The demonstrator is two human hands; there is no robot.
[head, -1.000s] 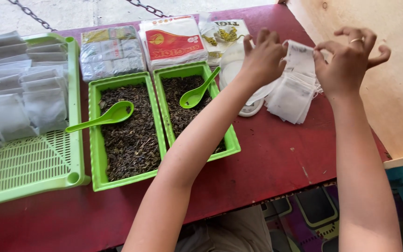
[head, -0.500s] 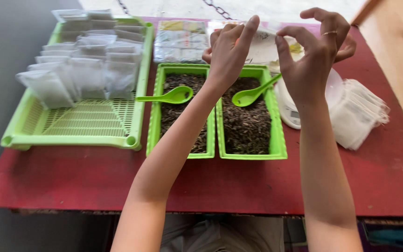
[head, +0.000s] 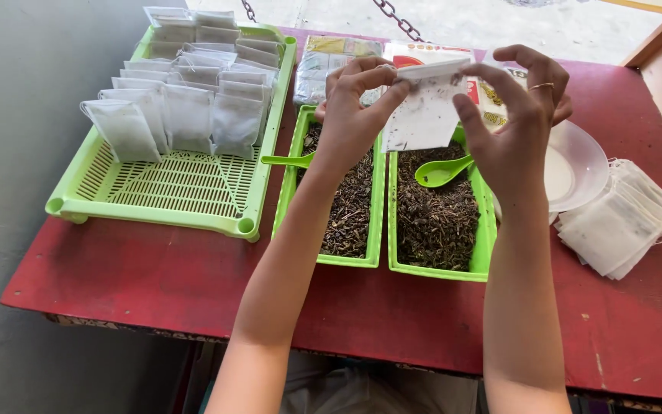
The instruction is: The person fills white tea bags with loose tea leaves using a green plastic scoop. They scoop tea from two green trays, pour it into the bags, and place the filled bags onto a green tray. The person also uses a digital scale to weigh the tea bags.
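Observation:
My left hand and my right hand both pinch the top edge of a white paper tea bag, held upright above two green trays of loose dark tea leaves. The left tray holds a green spoon partly hidden by my left wrist. The right tray holds another green spoon just below the bag. A ring shows on my right hand.
A large slotted green basket at the left holds several filled white bags. A stack of empty bags lies at the right beside a clear plate. Packets lie at the back of the red table.
My hands moved from the stack of empty bags at the right to above the tea trays, now holding one bag between them. The camera view shifted left.

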